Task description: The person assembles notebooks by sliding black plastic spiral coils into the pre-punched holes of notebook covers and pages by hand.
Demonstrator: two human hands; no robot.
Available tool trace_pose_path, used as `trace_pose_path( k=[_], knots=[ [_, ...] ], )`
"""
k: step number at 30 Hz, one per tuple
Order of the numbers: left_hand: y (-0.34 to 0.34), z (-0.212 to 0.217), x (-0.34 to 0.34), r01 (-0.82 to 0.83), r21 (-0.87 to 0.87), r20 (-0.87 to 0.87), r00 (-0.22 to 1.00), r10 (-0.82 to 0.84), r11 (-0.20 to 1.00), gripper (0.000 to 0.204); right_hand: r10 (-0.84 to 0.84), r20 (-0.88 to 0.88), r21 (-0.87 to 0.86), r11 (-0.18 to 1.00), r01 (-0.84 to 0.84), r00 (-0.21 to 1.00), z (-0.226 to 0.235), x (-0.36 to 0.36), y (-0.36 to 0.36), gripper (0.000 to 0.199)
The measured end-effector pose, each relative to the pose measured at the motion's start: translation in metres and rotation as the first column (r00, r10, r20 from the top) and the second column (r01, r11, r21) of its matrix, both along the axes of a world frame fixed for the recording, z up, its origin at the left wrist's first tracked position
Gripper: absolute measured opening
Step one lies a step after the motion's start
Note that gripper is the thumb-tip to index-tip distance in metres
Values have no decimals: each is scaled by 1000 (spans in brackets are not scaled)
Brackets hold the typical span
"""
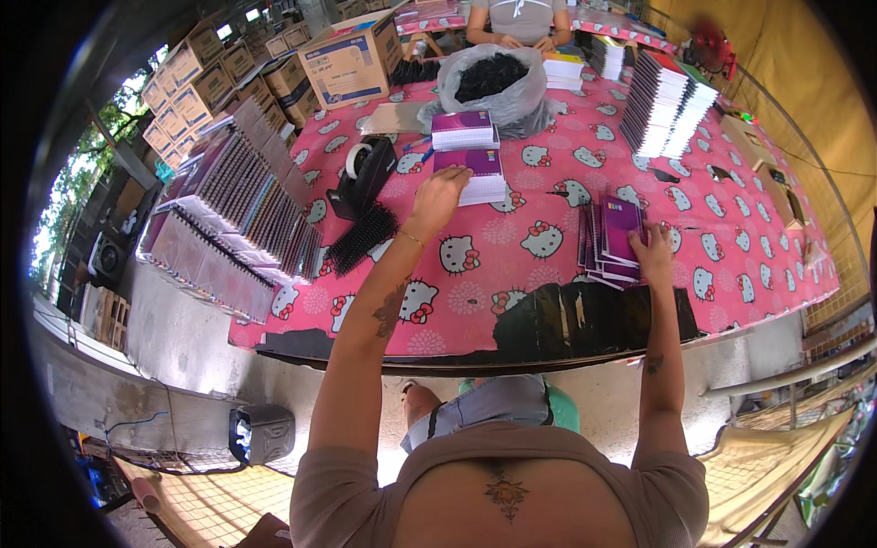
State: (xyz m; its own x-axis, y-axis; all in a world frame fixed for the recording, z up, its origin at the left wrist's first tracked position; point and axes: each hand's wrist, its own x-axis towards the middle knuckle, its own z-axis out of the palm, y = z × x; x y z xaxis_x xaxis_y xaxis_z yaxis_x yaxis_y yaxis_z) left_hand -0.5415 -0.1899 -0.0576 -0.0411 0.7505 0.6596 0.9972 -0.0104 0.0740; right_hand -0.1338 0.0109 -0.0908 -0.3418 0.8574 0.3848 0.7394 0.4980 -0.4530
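Note:
My left hand [442, 195] rests its fingertips on the near-left part of a stack of purple-covered page blocks [484, 190], fingers stretched out. Directly behind it sits a second purple-topped stack [462, 137]. To the right, my right hand [652, 252] grips the right edge of a purple notebook [620, 219], thumb on its cover. That notebook lies on a small fanned pile of purple notebooks with dark spiral edges on their left. Black binding coils [364, 239] lie in a bunch left of my left forearm, beside a black tape dispenser [364, 179].
Tall spiral notebook piles [242, 187] line the table's left side; more notebook stacks [653, 105] stand at the back right. A plastic bag [519, 102] of black coils and a cardboard box [349, 62] are at the back. Across the table another person [519, 23] works.

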Motion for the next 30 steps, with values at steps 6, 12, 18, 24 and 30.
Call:
trace_pose_path(
  k=[6,12,18,24,30],
  knots=[
    [-3,15,7,-84,-86,-17,996,83,993,24,238,-280,284,946,-157,930,50,-35,-63,49],
    [0,6,-2,2,24,68,998,-3,1000,23,563,-458,185,818,-545,689,24,-102,-127,41],
    [5,25,-18,23,-150,439,897,46,988,19,534,-536,18,781,-624,653,1,-121,-138,43],
    [5,23,-14,-18,-122,350,935,60,992,20,488,-574,-85,764,-640,658,1,-130,-137,45],
    [-3,17,-3,-37,-70,243,968,53,997,18,408,-630,-165,762,-627,661,-6,-193,-103,54]
  ],
)
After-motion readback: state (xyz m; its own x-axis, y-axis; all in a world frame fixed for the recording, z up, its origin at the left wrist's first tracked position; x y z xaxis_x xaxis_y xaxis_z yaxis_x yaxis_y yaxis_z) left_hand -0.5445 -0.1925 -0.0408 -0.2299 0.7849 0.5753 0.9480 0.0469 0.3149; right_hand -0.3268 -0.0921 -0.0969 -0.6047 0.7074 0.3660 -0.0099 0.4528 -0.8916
